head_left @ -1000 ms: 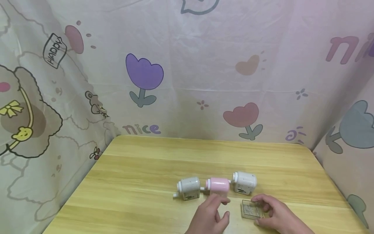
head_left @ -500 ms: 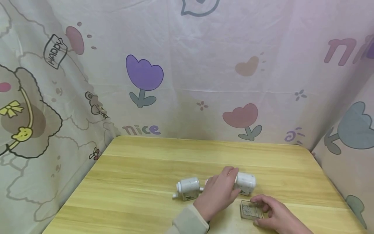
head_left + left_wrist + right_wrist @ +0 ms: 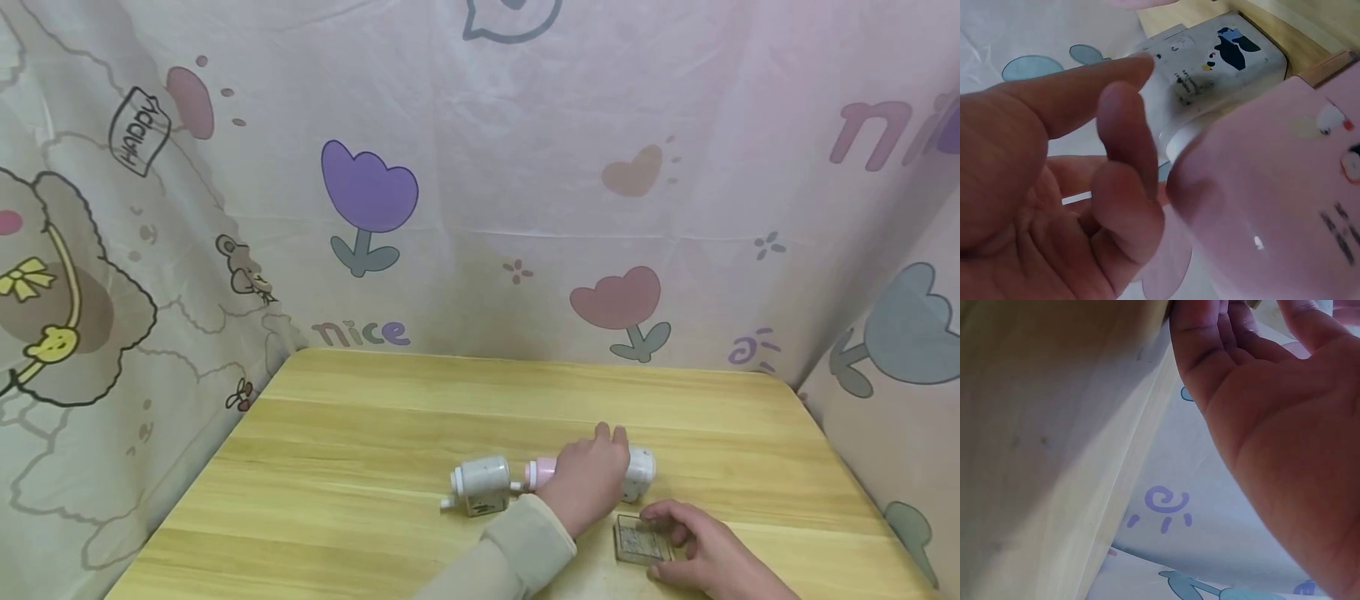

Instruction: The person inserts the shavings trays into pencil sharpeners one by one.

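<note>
A patterned cloth (image 3: 480, 292) is hanging behind the table (image 3: 360, 425), whose far edge is running along twelve o'clock. From five o'clock, the right hand (image 3: 697, 546) is curling in; from six, the left hand (image 3: 588, 475) is reaching up in its pale sleeve (image 3: 525, 542). Three sharpeners are standing roughly in a row: the pink one (image 3: 542, 472) is sitting in the middle, the grey one (image 3: 482, 479) is standing at its nine o'clock, the white one (image 3: 641, 473) near three. The left hand is no longer hanging at the pink one's six o'clock; it is crossing over it and partly hiding the white one. That is suggesting the work is centring on the white one. In its wrist view the fingers are bending beside the pink one, but the pictures are not showing whether they are gripping anything. Smallest, the clear box (image 3: 636, 540) is resting at the white one's six o'clock, and the right thumb and fingers are narrowly holding its three-o'clock side, apparently steadying it
</note>
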